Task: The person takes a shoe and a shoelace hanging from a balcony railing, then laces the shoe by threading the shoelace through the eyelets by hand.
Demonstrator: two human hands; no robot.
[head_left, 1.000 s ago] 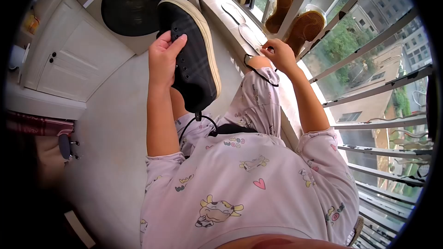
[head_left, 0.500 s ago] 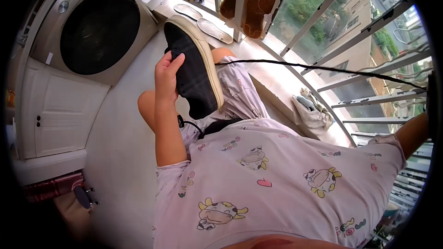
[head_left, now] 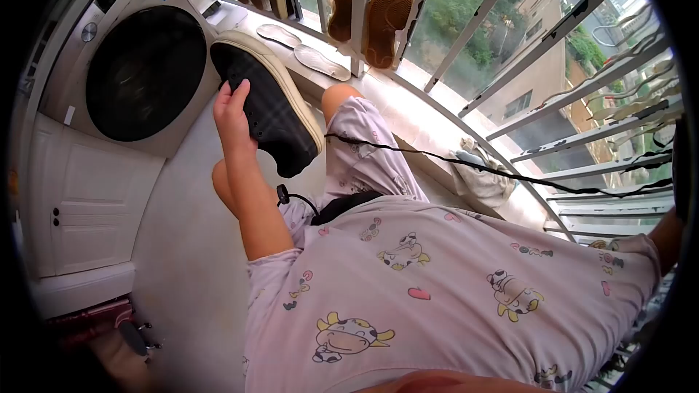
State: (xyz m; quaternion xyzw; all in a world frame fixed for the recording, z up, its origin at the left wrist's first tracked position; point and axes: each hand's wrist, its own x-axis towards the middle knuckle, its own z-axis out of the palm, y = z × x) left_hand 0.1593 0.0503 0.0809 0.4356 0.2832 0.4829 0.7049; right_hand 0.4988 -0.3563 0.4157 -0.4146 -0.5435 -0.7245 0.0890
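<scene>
Black fabric sneaker with a faint plaid weave and a thick cream rubber sole (head_left: 280, 109): held up by the left hand (head_left: 233, 113), thumb on the upper beside the eyelets, toe pointing away from the wearer, sole edge turned toward the right-hand side. Right hand: beyond the right edge of view, grip cannot be told; only part of the right arm (head_left: 666, 241) shows.

Surroundings, by size. Pale grey floor (head_left: 182, 247), below and to the left of the left hand. White-painted metal railing with chipped bars (head_left: 502, 11), over glass, running from ahead of the left hand round to the right arm. Silver-beige washing machine with a round dark door (head_left: 145, 73), left of and beyond the left hand. White panelled cabinet door (head_left: 98, 196), nearer, also to its left. Pale ledge (head_left: 411, 105) along the railing, between left hand and right arm.

Smaller items: grey-white crumpled cloth bundle (head_left: 484, 189) on the ledge, toward the right arm. Two shoes with brown patterned soles (head_left: 388, 25), propped at the railing ahead and to the right of the left hand. Two flat white insoles (head_left: 320, 63) on the ledge, just beyond the sneaker. Thin black lace (head_left: 437, 153): stretches from beside the sole edge, across the knee, toward the right arm; attachment at either end unclear.
</scene>
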